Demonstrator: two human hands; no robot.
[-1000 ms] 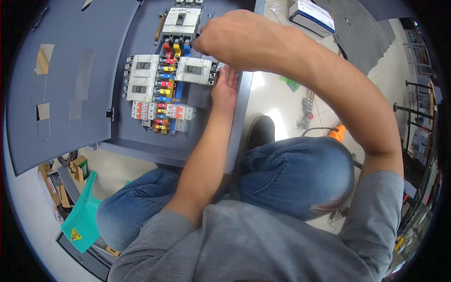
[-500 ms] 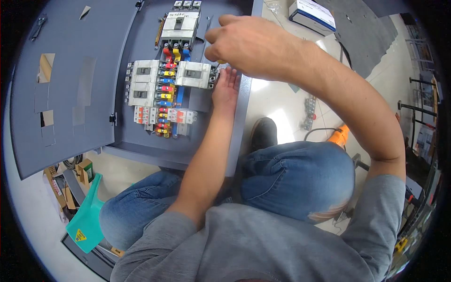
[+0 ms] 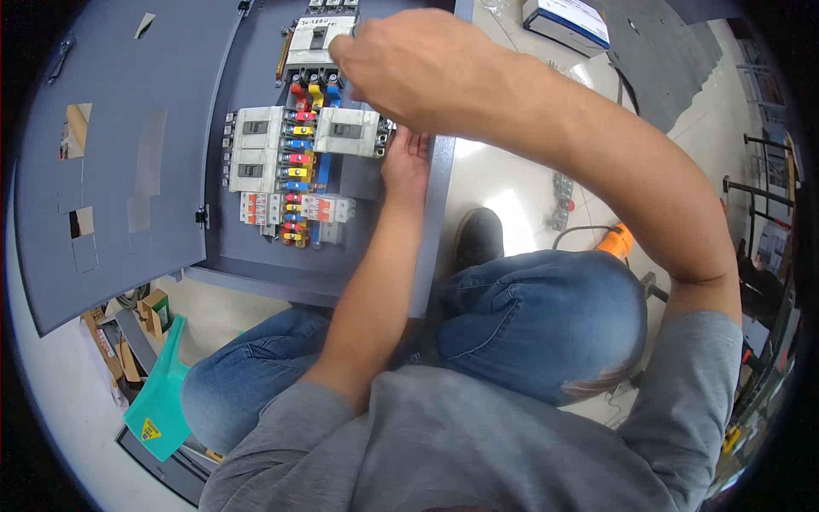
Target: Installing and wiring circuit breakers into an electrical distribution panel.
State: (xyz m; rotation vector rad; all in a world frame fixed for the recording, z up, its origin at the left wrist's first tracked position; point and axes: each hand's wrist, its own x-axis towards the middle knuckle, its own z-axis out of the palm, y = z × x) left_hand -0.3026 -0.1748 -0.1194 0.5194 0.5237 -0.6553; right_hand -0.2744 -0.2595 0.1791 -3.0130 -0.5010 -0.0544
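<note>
The right grip [image 3: 418, 64] was curled in, its fingertips blurred and partly covered by its own knuckles; whether it held anything, I could not tell. The left grip [image 3: 404, 169] lay below it, palm up, fingers loosely stretched and their tips under the right; what it held, if anything, did not show.

Just left of the left grip, and below the right one, sat the middle breaker [image 3: 345, 130], its right end beside the left thumb. The step in hand seemed to be close two-handed work at that end. The next move, I judged, called for steady support from the left grip and a clear path for the right.

The top breaker [image 3: 317, 43] stood left of the right grip's fingertips, contact uncertain. Farther left of both grips ran the coloured bars [image 3: 297, 172], then the left breakers [image 3: 253, 149]. The box [image 3: 441, 171] walled in the left grip's right side; well out to the left hung the door [image 3: 162, 247].
</note>
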